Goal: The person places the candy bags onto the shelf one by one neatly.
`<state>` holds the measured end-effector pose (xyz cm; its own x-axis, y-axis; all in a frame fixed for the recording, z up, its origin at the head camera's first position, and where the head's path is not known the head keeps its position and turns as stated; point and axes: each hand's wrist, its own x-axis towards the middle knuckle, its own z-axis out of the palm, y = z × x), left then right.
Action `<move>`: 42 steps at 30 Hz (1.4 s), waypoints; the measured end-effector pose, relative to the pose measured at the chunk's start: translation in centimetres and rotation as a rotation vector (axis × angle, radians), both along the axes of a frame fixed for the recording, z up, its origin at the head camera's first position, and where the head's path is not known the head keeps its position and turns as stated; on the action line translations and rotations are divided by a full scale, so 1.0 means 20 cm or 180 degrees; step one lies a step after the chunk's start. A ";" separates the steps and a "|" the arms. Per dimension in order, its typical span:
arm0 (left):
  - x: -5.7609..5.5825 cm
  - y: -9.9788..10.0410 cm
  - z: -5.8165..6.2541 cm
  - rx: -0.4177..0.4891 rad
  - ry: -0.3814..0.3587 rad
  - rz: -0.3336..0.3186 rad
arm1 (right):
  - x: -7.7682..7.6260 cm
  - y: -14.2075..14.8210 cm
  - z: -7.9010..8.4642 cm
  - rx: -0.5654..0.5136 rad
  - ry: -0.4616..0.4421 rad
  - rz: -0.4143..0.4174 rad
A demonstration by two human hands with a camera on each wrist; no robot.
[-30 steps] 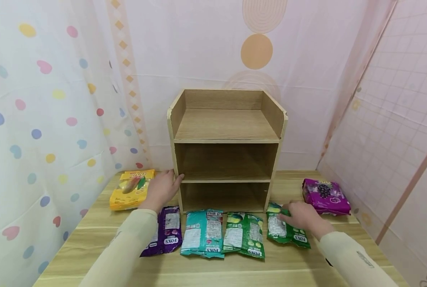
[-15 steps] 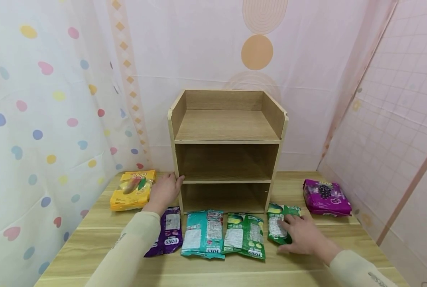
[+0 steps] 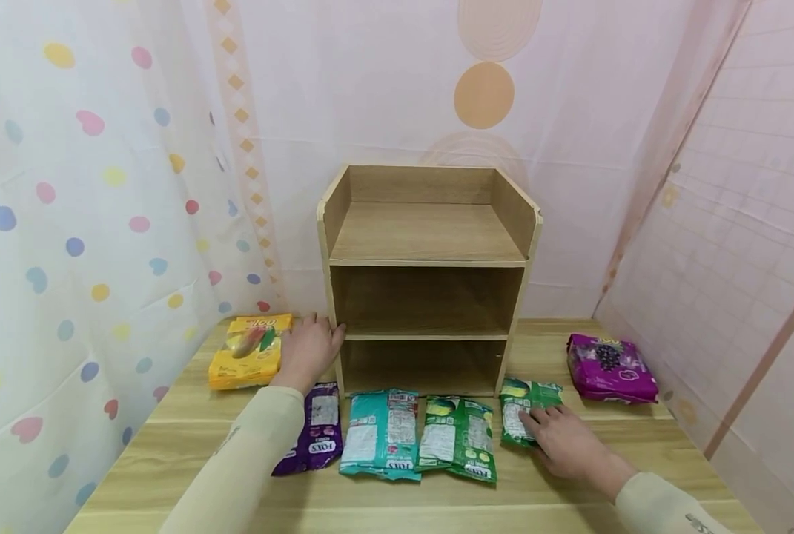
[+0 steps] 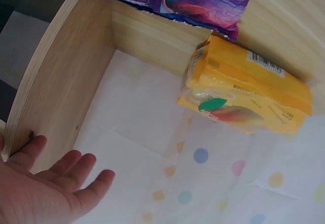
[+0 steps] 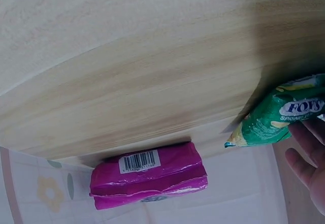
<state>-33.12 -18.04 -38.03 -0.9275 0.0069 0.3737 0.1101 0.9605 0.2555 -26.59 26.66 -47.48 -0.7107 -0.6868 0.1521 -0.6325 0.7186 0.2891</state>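
Note:
A small wooden shelf unit (image 3: pixel 430 261) stands at the middle of the table. My left hand (image 3: pixel 308 354) touches its left side panel, thumb at the front edge; in the left wrist view the fingers (image 4: pixel 94 188) extend loosely beside the panel (image 4: pixel 63 71). My right hand (image 3: pixel 566 441) rests on a green Fox's candy bag (image 3: pixel 523 393) at the shelf's front right corner, covering its lower part. In the right wrist view, the fingertips (image 5: pixel 300 160) lie against this bag (image 5: pixel 274 113) without curling round it.
Another green bag (image 3: pixel 460 437), a teal bag (image 3: pixel 379 434) and a purple Fox's bag (image 3: pixel 322 430) lie in a row before the shelf. A yellow mango packet (image 3: pixel 246 352) sits at left, a magenta grape packet (image 3: pixel 611 368) at right. Patterned curtains surround the table.
My right hand has shifted on the green bag, first towards me, then slightly back, uncovering the bag's upper part. The left hand stays at the shelf's side. The view has shifted slightly.

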 end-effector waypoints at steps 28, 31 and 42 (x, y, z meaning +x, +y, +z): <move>0.01 0.02 0.02 -0.0056 -0.0117 0.0001 | -0.11 0.09 0.47 -0.1167 -0.0341 -0.0221; 0.02 0.01 0.02 -0.0048 -0.0136 -0.0005 | -0.12 0.09 0.51 -0.1142 -0.0546 -0.0177; 0.02 0.01 0.02 -0.0043 -0.0127 -0.0017 | -0.17 0.03 0.50 -0.1295 -0.0925 -0.0395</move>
